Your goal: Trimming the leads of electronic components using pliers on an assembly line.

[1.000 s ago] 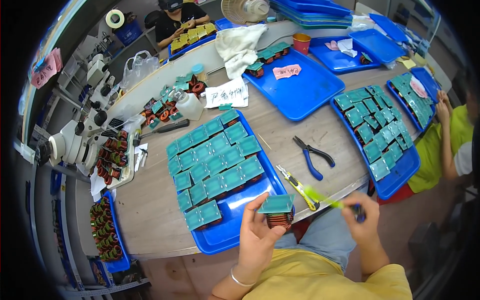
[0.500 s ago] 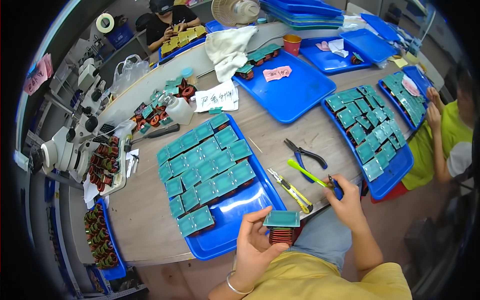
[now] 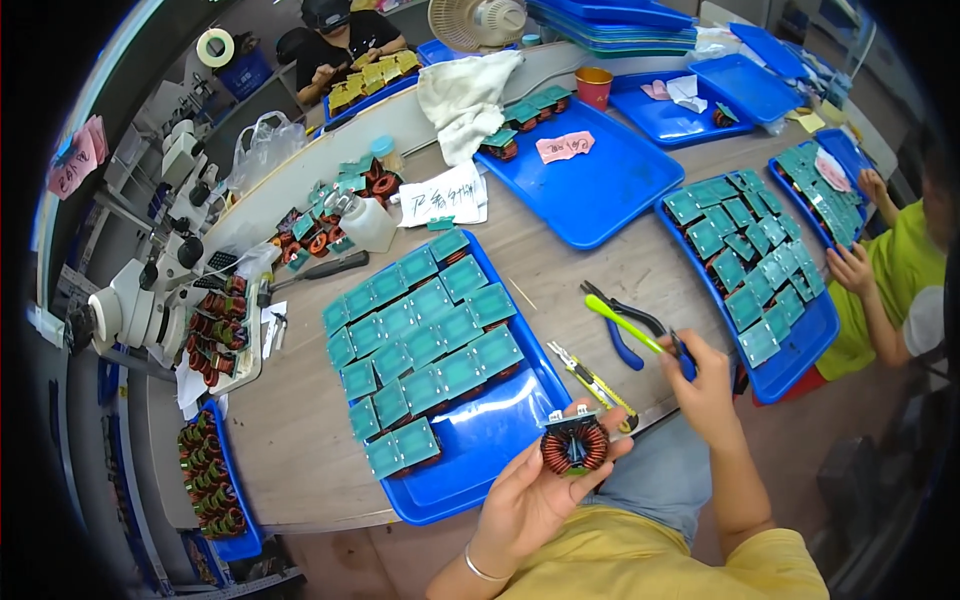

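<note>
Wooden workbench point(image 3: 300, 440), long, crowded.

Blue trays on it: five in clear view, plus a stack of empties point(image 3: 610, 15) at the far edge. Near tray point(image 3: 480, 450) just ahead of the person holds roughly twenty green square boards point(image 3: 425, 340) in rows, coils under them; its front right corner is bare. Middle tray point(image 3: 590, 185) mostly bare: one pink paper slip point(image 3: 565, 147), a few boards at its far left corner. Right tray point(image 3: 790, 350) holds about twenty more green boards. Two further trays sit beyond it, one with boards, one nearly bare.

White cloth point(image 3: 465, 90) draped over the low divider. White paper sheet point(image 3: 445, 195), rectangular, handwritten, lying flat between near tray and divider. White plastic bottle point(image 3: 365, 222) just left of it. Small orange cup point(image 3: 593, 88) at the middle tray's far edge. Pink paper tags point(image 3: 75, 160) hang far left. One tape roll point(image 3: 215, 47) up top.

Tools on the bench: one pair of blue-handled pliers point(image 3: 615, 320), one yellow-black cutter point(image 3: 590, 380) near the tray corner.

Left hand point(image 3: 530, 495), palm up, fingers curled under and gripping one copper-wound toroid coil point(image 3: 574, 446), held over the bench's front edge, beside the near tray's corner. Right hand point(image 3: 705, 385) clenched on a yellow-green tool point(image 3: 625, 325), tip pointing away left over the pliers.
</note>
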A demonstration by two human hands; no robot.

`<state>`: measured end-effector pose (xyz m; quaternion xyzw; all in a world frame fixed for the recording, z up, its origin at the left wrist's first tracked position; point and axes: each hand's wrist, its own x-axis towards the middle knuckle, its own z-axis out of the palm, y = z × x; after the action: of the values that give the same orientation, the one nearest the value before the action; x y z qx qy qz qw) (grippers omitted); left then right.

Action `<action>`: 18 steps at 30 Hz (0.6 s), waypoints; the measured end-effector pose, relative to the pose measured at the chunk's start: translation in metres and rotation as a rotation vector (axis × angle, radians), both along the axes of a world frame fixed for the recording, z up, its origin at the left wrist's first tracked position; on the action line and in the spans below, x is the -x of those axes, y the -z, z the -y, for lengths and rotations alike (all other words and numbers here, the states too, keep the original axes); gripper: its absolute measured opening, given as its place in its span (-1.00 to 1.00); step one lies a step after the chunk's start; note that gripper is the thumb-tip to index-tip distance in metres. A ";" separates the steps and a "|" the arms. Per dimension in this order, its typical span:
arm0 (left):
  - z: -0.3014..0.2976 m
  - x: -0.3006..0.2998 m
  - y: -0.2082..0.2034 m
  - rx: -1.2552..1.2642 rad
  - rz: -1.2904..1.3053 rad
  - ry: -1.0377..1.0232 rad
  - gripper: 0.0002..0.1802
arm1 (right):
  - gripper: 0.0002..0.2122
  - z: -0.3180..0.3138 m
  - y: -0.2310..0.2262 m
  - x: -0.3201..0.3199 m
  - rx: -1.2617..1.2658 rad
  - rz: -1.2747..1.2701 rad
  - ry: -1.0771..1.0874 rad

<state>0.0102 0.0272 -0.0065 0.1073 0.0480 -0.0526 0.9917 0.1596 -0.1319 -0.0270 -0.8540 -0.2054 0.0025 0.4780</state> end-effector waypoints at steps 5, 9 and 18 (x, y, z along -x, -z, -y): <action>-0.002 -0.004 -0.003 -0.158 -0.048 -0.123 -0.40 | -0.89 0.026 -0.018 0.029 -0.219 0.101 -0.258; -0.003 -0.001 0.002 -0.201 -0.087 -0.169 -0.37 | -0.93 0.026 -0.022 0.032 -0.131 0.266 -0.508; -0.005 0.001 -0.008 -0.267 -0.096 -0.098 -0.30 | -0.84 -0.002 0.031 -0.013 0.092 0.232 -0.044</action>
<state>0.0089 0.0320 0.0013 0.2332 0.1073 -0.0024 0.9665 0.1730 -0.1303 -0.0576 -0.8649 -0.2778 -0.0761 0.4112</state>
